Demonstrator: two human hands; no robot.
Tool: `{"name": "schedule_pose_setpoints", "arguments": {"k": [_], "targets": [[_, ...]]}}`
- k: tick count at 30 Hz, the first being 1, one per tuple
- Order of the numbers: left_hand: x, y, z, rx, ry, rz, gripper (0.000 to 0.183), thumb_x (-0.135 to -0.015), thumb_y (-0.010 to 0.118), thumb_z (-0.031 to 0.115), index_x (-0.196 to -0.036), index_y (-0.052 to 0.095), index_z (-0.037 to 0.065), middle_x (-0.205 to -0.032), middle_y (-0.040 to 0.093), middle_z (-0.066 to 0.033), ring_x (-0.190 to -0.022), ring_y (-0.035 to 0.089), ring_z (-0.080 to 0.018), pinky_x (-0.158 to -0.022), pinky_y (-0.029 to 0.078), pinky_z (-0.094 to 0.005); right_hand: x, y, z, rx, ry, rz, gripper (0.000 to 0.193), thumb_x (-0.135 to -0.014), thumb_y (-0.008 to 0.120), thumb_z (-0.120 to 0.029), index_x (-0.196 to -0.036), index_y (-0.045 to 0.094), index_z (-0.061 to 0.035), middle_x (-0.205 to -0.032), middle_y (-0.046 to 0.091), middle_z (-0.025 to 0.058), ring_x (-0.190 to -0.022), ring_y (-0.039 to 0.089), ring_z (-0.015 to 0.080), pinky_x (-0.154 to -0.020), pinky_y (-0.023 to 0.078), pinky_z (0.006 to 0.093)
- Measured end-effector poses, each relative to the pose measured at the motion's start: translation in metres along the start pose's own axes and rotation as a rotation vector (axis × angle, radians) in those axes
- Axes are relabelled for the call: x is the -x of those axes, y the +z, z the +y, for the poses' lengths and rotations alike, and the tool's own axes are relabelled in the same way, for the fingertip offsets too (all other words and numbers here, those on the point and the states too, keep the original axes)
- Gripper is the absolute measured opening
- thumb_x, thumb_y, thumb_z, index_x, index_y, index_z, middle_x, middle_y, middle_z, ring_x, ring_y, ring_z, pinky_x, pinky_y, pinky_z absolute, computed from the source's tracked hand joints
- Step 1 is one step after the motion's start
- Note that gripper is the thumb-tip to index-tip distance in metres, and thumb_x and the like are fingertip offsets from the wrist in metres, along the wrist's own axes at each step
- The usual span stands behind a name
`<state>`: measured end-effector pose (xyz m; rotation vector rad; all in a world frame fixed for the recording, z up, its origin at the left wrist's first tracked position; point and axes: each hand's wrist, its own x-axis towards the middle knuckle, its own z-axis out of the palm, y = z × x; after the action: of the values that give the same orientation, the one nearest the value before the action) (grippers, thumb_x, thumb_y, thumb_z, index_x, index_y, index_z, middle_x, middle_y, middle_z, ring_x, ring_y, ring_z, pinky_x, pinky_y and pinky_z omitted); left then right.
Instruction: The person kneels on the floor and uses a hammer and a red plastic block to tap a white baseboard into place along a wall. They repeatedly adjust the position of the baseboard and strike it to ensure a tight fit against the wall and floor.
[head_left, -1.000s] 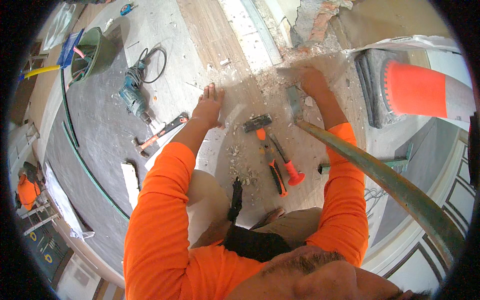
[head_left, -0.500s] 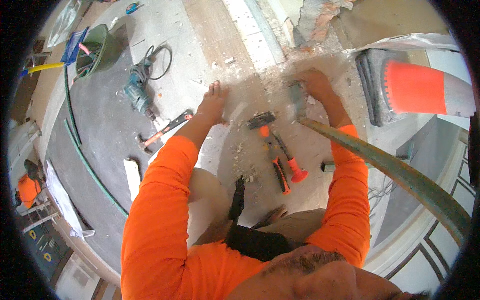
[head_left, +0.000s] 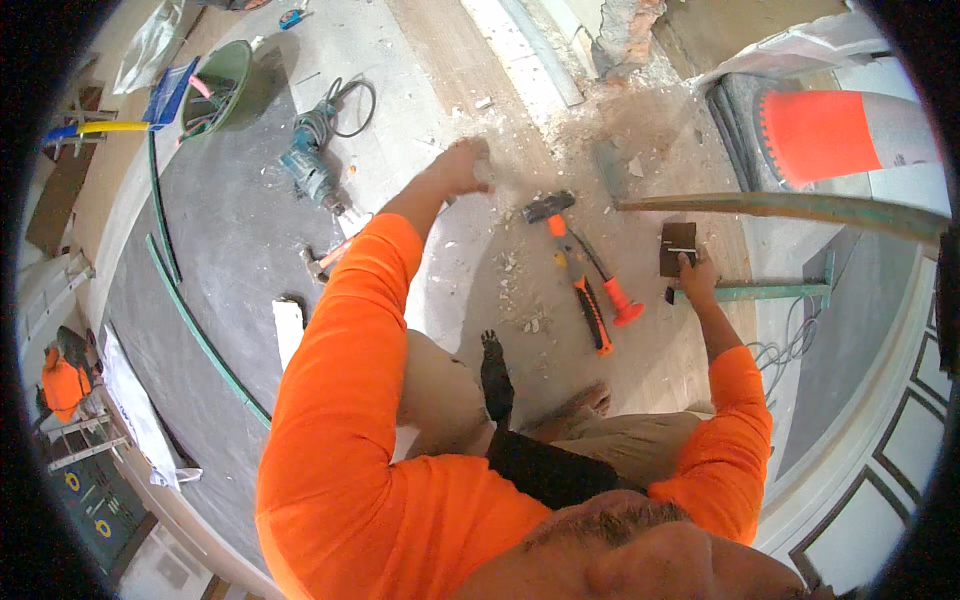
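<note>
At the left, a green bucket (head_left: 258, 90) stands on the floor (head_left: 210, 255); inside I see a pink handle (head_left: 201, 87) among other pieces too small to tell. Right of it lies my drill (head_left: 312, 172). My left hand (head_left: 460, 168) is blurred, its fingers released and bent, thumb apart; whether they touch the floor, I cannot tell. Next lie a sledgehammer (head_left: 549, 207) and, crossing beside it, a chisel (head_left: 626, 312). Further right, the dark plate (head_left: 676, 238) extends forward from my right hand (head_left: 700, 277), whose fingers grasp its near edge, just beside a green bar (head_left: 760, 292).
</note>
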<state>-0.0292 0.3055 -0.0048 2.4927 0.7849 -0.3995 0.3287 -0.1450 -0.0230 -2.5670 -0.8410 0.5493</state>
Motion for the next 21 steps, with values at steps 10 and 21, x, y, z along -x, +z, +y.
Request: {"name": "schedule_pose_setpoints", "arguments": {"k": [10,21], "targets": [[0.182,-0.035,-0.086,0.42,-0.197,0.542,0.045,-0.089,0.067,0.027,-0.13,0.063,0.008,-0.108,0.071,-0.0193,-0.092,0.07,-0.0335,-0.084,0.054,-0.0387,0.06,-0.037,-0.004,0.717,-0.153,-0.755,0.042,-0.092,0.065,-0.03,-0.122,0.06,-0.0001,-0.105,0.067,0.0212,-0.094,0.065,0.0351,-0.085,0.051,0.0458],[0.279,0.072,-0.086,-0.106,-0.276,0.396,0.06,-0.078,0.078,0.042,-0.127,0.064,0.011,-0.116,0.067,-0.0158,-0.109,0.064,-0.0322,-0.095,0.051,-0.0437,0.039,-0.024,-0.052,0.694,-0.388,-0.377,0.053,-0.088,0.064,-0.042,-0.127,0.061,-0.0056,-0.127,0.062,0.0214,-0.118,0.059,0.038,-0.102,0.046,0.0453]]}}
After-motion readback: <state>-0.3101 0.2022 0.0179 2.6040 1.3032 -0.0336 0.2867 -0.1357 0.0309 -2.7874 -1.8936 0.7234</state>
